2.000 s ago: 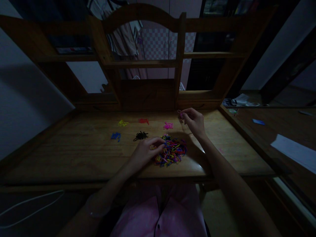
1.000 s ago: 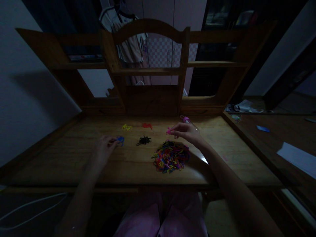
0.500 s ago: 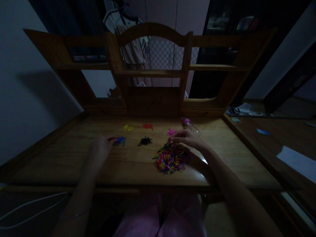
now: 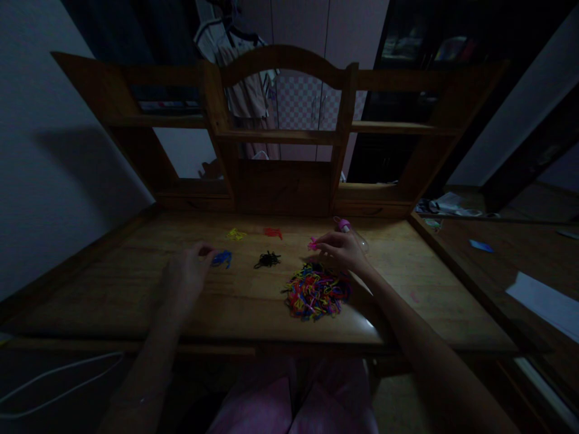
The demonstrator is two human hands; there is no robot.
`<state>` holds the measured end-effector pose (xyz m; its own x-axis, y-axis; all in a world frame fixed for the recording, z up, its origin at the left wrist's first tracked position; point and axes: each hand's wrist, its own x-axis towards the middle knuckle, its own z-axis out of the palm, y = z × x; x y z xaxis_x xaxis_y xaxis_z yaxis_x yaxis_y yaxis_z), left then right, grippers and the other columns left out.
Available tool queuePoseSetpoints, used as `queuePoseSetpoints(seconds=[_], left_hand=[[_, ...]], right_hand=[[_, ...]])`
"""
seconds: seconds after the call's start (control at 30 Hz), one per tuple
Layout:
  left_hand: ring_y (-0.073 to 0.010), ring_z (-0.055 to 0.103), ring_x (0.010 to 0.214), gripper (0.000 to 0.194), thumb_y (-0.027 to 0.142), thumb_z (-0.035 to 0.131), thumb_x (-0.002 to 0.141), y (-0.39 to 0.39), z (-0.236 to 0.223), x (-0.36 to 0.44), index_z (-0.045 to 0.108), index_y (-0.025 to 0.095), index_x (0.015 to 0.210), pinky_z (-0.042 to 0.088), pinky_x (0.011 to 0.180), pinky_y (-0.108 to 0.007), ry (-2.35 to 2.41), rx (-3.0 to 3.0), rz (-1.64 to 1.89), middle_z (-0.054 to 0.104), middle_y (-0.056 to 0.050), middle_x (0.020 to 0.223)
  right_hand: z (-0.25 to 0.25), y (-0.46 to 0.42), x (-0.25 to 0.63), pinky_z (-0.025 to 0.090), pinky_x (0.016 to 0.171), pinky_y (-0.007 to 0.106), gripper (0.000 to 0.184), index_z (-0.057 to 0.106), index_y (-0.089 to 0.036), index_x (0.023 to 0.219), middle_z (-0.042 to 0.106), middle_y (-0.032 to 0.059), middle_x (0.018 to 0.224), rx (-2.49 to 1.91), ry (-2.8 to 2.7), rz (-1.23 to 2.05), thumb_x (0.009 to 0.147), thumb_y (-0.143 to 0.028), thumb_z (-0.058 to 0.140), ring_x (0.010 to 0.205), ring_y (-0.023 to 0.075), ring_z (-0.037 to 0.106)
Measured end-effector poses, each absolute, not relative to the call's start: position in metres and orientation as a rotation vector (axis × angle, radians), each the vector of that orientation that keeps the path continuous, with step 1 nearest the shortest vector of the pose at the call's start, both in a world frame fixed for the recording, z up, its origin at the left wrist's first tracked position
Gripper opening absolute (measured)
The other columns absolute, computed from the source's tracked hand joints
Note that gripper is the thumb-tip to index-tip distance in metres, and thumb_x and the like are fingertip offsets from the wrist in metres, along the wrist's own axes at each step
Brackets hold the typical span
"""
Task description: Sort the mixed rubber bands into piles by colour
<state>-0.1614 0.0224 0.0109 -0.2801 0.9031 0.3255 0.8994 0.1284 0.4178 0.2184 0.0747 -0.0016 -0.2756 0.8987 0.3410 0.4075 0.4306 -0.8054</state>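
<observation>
My left hand is at the left, its thumb and fingers drawn together at the edge of a small pile of blue rubber bands. Whatever is between those fingertips is too small and dark to make out. On the right, my right hand pinches at the pink rubber bands, partly covering them. Just below it lies a large mixed heap of coloured rubber bands. A black pile sits between my hands, with a yellow pile and a red pile farther back.
A clear bottle with a pink cap lies behind my right hand. Along the back of the wooden desk stands a shelf unit. White paper rests on the surface at the right.
My right hand has moved slightly back from the mixed heap to the pink bands. My left hand, blurred before, has come closer to the blue pile. The view has shifted a little.
</observation>
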Motion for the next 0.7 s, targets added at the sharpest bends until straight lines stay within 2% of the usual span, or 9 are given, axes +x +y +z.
queuePoseSetpoints(seconds=[0.13,0.2,0.37,0.5,0.6,0.7], left_hand=[[-0.0268,0.065,0.096,0.023,0.044,0.053,0.09,-0.012,0.016,-0.122,0.066,0.026,0.097,0.047,0.083,-0.036,2.243,1.944,1.178,0.07,-0.003,0.103],[-0.0258,0.066,0.096,0.022,0.044,0.053,0.09,-0.032,0.011,-0.093,0.066,0.027,0.095,0.048,0.083,-0.036,2.174,1.875,1.325,0.071,-0.002,0.101],[-0.0232,0.067,0.087,0.011,0.035,0.057,0.09,-0.07,-0.015,-0.028,0.066,0.03,0.087,0.051,0.079,-0.035,1.76,1.891,1.244,0.072,-0.003,0.092],[-0.022,0.067,0.09,0.013,0.03,0.054,0.092,-0.082,-0.025,-0.012,0.066,0.031,0.094,0.052,0.08,-0.034,1.568,1.876,1.213,0.072,-0.002,0.096],[-0.0222,0.067,0.091,0.012,0.03,0.054,0.093,-0.08,-0.026,-0.016,0.067,0.031,0.095,0.052,0.082,-0.035,1.565,1.87,1.231,0.071,-0.002,0.096],[-0.0224,0.067,0.091,0.012,0.028,0.056,0.091,-0.069,-0.028,-0.021,0.067,0.03,0.094,0.053,0.081,-0.035,1.585,1.888,1.248,0.07,-0.003,0.096]], right_hand=[[0.002,0.088,0.197,0.05,0.067,0.027,0.017,0.076,-0.018,0.091,0.076,0.0075,0.087,-1.144,-1.966,0.615,0.083,-0.025,0.063,0.076,0.0183,0.069],[0.005,0.101,0.175,0.048,0.066,0.025,0.014,0.077,-0.02,0.088,0.076,0.0043,0.081,-1.124,-2.06,0.568,0.079,-0.019,0.065,0.073,0.0173,0.068],[0.01,0.13,0.126,0.046,0.067,0.022,0.019,0.077,-0.021,0.083,0.076,0.0027,0.08,-1.088,-2.208,0.487,0.074,-0.01,0.065,0.074,0.0168,0.069],[0.016,0.131,0.131,0.047,0.066,0.022,0.03,0.076,-0.022,0.097,0.077,0.0034,0.088,-1.066,-2.209,0.448,0.074,-0.007,0.062,0.076,0.0174,0.07],[0.023,0.121,0.159,0.048,0.069,0.023,0.035,0.072,-0.022,0.109,0.076,0.0038,0.093,-1.057,-2.138,0.401,0.081,-0.01,0.055,0.08,0.0175,0.07],[0.026,0.103,0.187,0.049,0.068,0.025,0.033,0.069,-0.023,0.112,0.075,0.0036,0.095,-1.059,-2.062,0.358,0.088,-0.015,0.048,0.076,0.017,0.069]])
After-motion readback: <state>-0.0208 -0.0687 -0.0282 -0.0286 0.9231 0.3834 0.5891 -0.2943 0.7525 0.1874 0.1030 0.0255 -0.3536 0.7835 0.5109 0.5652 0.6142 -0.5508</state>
